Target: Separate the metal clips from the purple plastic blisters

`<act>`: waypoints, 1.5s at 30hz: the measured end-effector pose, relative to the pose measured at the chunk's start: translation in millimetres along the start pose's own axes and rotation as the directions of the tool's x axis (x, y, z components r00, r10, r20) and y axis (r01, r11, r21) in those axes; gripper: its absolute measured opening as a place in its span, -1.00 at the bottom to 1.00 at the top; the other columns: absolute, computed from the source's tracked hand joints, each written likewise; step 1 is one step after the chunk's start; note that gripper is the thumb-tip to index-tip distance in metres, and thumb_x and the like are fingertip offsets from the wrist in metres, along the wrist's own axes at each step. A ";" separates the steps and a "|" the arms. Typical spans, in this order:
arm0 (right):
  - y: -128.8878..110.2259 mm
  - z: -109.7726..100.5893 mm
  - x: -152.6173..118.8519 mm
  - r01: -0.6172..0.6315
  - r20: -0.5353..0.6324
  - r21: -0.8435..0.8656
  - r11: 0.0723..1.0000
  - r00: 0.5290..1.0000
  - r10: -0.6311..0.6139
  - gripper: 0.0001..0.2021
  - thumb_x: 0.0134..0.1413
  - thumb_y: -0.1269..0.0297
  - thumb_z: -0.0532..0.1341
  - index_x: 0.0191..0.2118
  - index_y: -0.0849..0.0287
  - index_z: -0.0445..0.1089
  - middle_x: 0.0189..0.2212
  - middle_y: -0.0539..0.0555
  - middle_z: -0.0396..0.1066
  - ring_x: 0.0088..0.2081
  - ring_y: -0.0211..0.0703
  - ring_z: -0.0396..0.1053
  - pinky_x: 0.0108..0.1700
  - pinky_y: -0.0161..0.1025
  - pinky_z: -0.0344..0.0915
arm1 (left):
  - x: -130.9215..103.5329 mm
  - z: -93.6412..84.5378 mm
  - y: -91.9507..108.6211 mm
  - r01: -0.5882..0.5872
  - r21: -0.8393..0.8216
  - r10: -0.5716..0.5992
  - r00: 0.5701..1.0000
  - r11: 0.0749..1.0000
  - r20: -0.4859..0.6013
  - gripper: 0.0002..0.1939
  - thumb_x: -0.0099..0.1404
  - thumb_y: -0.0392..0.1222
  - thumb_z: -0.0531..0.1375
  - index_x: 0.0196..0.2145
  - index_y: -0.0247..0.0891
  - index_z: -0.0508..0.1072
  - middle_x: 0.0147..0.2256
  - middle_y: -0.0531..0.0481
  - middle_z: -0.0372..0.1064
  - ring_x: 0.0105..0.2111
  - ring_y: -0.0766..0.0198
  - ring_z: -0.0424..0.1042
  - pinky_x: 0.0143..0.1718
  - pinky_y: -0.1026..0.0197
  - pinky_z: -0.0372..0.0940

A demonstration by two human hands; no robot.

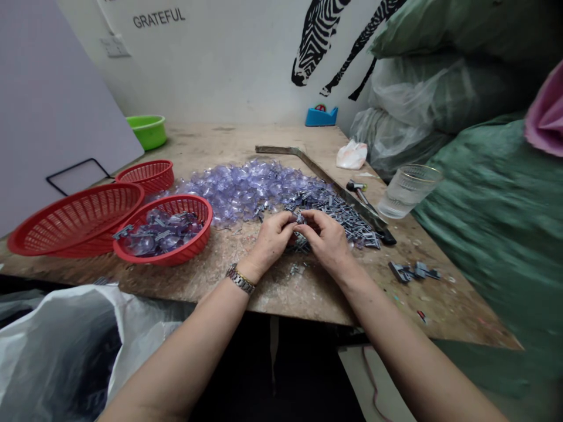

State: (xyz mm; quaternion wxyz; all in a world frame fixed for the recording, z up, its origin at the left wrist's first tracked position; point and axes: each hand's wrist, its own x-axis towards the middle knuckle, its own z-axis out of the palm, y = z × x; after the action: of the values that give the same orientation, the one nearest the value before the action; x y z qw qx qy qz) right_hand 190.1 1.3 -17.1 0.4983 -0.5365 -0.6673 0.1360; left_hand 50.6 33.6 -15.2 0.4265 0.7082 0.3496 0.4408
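My left hand (pixel 273 235) and my right hand (pixel 326 237) meet over the near edge of a pile of small grey plastic parts (pixel 341 214). Between the pinched fingertips of both hands is a small grey plastic part (pixel 299 218); the fingers cover most of it. Behind my hands spreads a heap of clear purple-tinted plastic pieces (pixel 240 190). To the left, a red basket (pixel 204 239) holds clear pieces with grey parts attached or lying among them; I cannot tell which.
A bent metal bar (pixel 316 170) borders the piles at the right. Beyond it are a small hammer (pixel 357 186), a glass (pixel 407 193) and loose grey parts (pixel 413 271). A large red basket (pixel 70 217), a green bowl (pixel 152 132) and a blue tape dispenser (pixel 321 117) stand farther off.
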 end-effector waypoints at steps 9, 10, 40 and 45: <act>-4.2 -2.3 0.8 -0.129 0.082 0.196 0.972 0.990 0.114 -0.86 -0.01 0.20 0.23 -0.34 0.15 0.39 -0.48 -0.03 0.42 -0.43 -0.23 0.32 -0.32 -0.28 0.23 | -1.2 -1.8 -4.4 -0.063 0.099 0.065 0.998 0.993 -0.019 -0.87 0.24 -0.34 0.09 -0.47 -0.30 0.36 -0.54 0.10 0.26 -0.56 0.41 0.29 -0.50 0.36 0.21; -5.1 -2.8 0.6 -0.127 0.077 0.192 0.973 0.990 0.114 -0.87 -0.02 0.21 0.23 -0.35 0.15 0.38 -0.49 -0.04 0.40 -0.43 -0.23 0.31 -0.33 -0.28 0.22 | -1.3 -2.1 -3.9 -0.071 0.113 0.074 0.997 0.991 -0.024 -0.86 0.24 -0.35 0.10 -0.48 -0.29 0.36 -0.55 0.10 0.25 -0.56 0.41 0.28 -0.50 0.36 0.20; -1.2 1.4 1.6 -0.141 0.016 0.230 0.963 0.990 0.141 -0.85 -0.04 0.18 0.20 -0.47 0.12 0.29 -0.53 -0.07 0.29 -0.43 -0.23 0.24 -0.32 -0.27 0.19 | -5.3 -2.8 3.8 -0.101 0.165 0.092 0.994 0.981 0.059 -0.74 0.28 -0.34 0.07 -0.57 -0.27 0.24 -0.60 0.12 0.21 -0.58 0.42 0.23 -0.49 0.34 0.16; -0.5 2.2 1.1 -0.103 -0.061 0.175 0.979 0.991 0.115 -0.82 -0.03 0.17 0.23 -0.30 0.12 0.35 -0.43 -0.03 0.40 -0.39 -0.20 0.33 -0.27 -0.25 0.27 | -4.6 1.6 4.7 -0.014 0.005 0.014 1.000 1.000 0.018 -0.80 0.28 -0.31 0.07 -0.52 -0.27 0.29 -0.58 0.11 0.22 -0.59 0.42 0.27 -0.53 0.36 0.21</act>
State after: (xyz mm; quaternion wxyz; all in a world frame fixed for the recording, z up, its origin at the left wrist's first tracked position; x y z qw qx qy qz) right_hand 188.1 2.8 -17.2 0.5578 -0.5319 -0.6046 0.2011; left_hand 51.0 27.3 -12.8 0.4247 0.7155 0.3421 0.4366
